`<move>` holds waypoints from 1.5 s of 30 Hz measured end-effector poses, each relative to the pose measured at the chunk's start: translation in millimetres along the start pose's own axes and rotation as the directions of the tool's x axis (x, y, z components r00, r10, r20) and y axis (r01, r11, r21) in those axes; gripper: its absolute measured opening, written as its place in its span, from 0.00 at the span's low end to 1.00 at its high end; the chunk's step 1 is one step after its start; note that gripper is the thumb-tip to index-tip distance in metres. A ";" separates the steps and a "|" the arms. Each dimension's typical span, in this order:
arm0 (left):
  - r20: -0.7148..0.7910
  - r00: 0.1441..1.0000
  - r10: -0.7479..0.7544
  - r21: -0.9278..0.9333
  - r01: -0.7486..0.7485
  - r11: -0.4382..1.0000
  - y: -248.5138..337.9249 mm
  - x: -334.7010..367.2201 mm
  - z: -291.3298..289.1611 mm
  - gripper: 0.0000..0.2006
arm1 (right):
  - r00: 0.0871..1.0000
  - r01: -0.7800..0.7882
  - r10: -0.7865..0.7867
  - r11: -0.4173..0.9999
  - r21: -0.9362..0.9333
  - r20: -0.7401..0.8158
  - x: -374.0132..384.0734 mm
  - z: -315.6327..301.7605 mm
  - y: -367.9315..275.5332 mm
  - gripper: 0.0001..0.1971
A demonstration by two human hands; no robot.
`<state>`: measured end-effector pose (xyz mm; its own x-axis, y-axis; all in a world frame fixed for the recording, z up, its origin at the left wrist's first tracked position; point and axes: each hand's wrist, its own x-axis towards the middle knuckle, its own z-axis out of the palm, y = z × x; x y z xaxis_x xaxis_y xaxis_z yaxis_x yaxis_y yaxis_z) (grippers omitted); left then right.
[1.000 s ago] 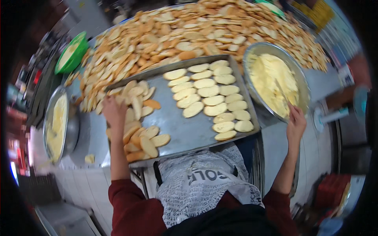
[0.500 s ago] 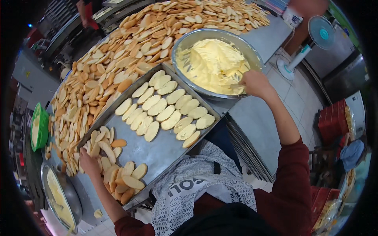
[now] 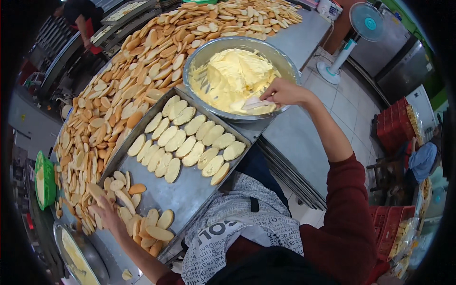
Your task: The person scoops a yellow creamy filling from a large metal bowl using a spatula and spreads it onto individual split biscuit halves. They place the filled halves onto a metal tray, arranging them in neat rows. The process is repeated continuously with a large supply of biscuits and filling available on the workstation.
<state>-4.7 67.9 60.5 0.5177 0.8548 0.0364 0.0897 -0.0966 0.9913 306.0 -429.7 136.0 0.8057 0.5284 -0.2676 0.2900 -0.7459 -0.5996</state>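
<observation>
My right hand (image 3: 284, 92) grips a pale flat spatula (image 3: 256, 103), its blade in yellow cream (image 3: 237, 71) near the rim of a large metal bowl (image 3: 189, 88). On the left, my left hand (image 3: 108, 214) is closed on an oval bread slice (image 3: 96, 192), at the left edge of a metal tray (image 3: 173, 197). Rows of cream-spread bread slices (image 3: 175, 140) lie across the far part of that tray. Plain bread slices (image 3: 159, 232) are heaped in its near left corner, beside my left forearm.
A huge pile of bread slices (image 3: 137, 71) covers the table beyond the tray. A second metal bowl (image 3: 92, 259) and a green basket (image 3: 45, 180) stand at left. At right are a standing fan (image 3: 365, 21) and red crates (image 3: 394, 124). Another person (image 3: 83, 21) is at far left.
My right hand has turned the spatula in the cream, and its blade now shows. My left hand has a bread slice raised at its fingers. The whole view has shifted slightly.
</observation>
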 end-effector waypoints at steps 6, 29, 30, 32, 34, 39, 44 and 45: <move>0.258 0.964 -0.064 -0.421 0.171 0.891 -12.5 8.1 23.0 0.22 | 0.994 -0.104 0.107 0.984 0.142 -0.017 2.4 -9.4 16.4 0.18; 0.406 0.913 -0.020 -0.552 0.263 0.791 6.1 -30.7 81.7 0.17 | 0.975 -0.101 0.049 0.967 0.233 0.217 29.2 -28.1 24.0 0.15; 0.428 0.904 -0.013 -0.564 0.278 0.777 6.3 -31.0 85.1 0.18 | 0.975 -0.101 0.047 0.966 0.240 0.219 26.3 -27.2 23.9 0.15; 0.465 0.885 0.003 -0.590 0.307 0.747 5.5 -33.7 92.2 0.18 | 0.983 -0.109 0.059 0.948 0.298 0.172 20.9 -24.7 26.5 0.15; 0.494 0.869 -0.009 -0.576 0.335 0.746 10.2 -40.2 101.9 0.21 | 0.991 -0.097 0.064 0.947 0.307 0.116 14.7 -26.4 22.9 0.14; 0.617 0.786 -0.040 -0.568 0.480 0.668 19.9 -55.5 126.7 0.25 | 0.991 -0.135 0.122 0.924 0.358 0.059 -5.2 -20.0 19.3 0.14; 0.665 0.745 -0.046 -0.573 0.549 0.609 35.4 -67.3 145.6 0.19 | 0.995 -0.095 0.078 0.941 0.325 0.065 -13.9 -19.3 20.8 0.14; 0.671 0.741 -0.034 -0.578 0.551 0.601 35.9 -68.5 146.4 0.21 | 0.996 -0.083 0.079 0.927 0.365 0.026 -15.1 -18.2 16.8 0.14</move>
<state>87.6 -68.8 75.0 0.9511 0.2948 -0.0919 -0.1528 0.7080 0.6895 308.1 -457.5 143.7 0.8124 0.4779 -0.3340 0.0129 -0.5874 -0.8092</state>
